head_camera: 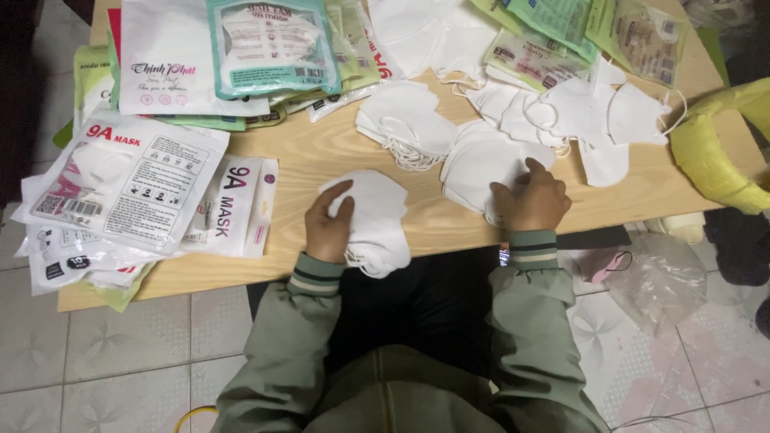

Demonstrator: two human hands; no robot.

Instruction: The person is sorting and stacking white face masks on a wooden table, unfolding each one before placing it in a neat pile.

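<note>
Grasping a soft white mask stack (373, 224), the left hand (327, 224); right hand (532, 199) pinches another folded pile (481, 164).

Your left hand (327, 228) covers the left part of the small stack of folded white face masks (377, 220), and your right hand (531, 200) hides the near edge of the larger white mask pile (481, 164). At the top of the frame, the flat plastic mask packets (273, 44) are cut off. At the right edge, the yellow plastic bag (718, 148) runs out of view.
</note>
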